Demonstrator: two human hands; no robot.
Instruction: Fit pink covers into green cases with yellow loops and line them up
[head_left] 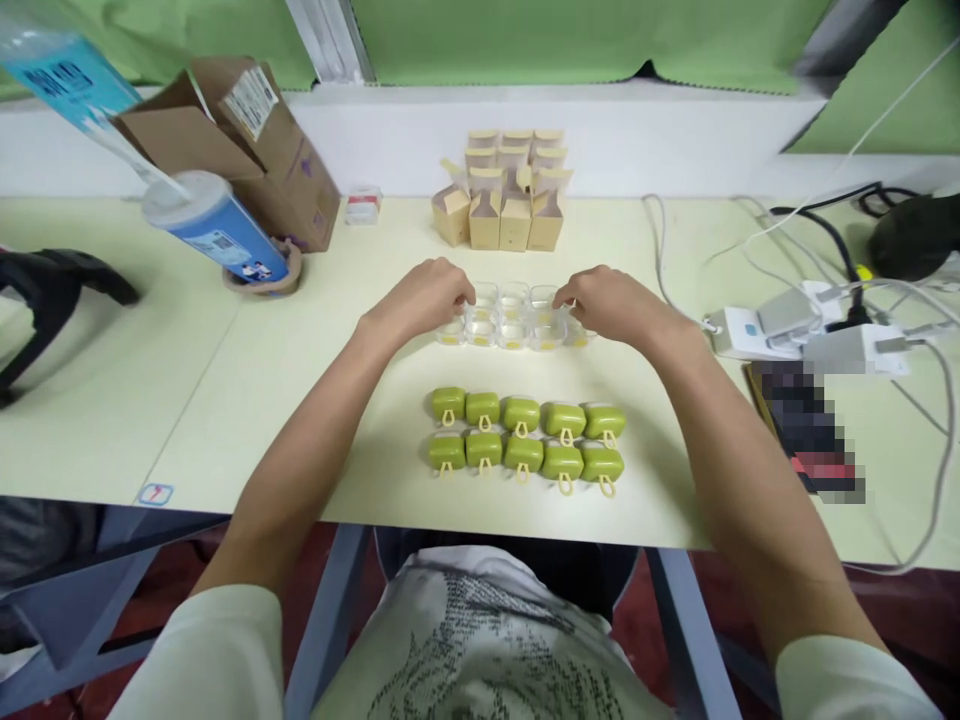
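Note:
Two rows of small clear plastic cases, with yellow showing at their bottoms, lie in the middle of the table. My left hand is closed at the left end of the rows, its fingers pinching a case there and partly covering it. At the right end, my right hand has its fingers curled onto a clear case of the back row; its fingertips are partly hidden. Nearer to me sit two rows of glossy green cases, each with a pale yellow loop facing me.
Several open small kraft boxes stand against the wall. A blue canister and a cardboard carton are at the left. Power strips, cables and a partly blurred dark phone-like object lie at the right.

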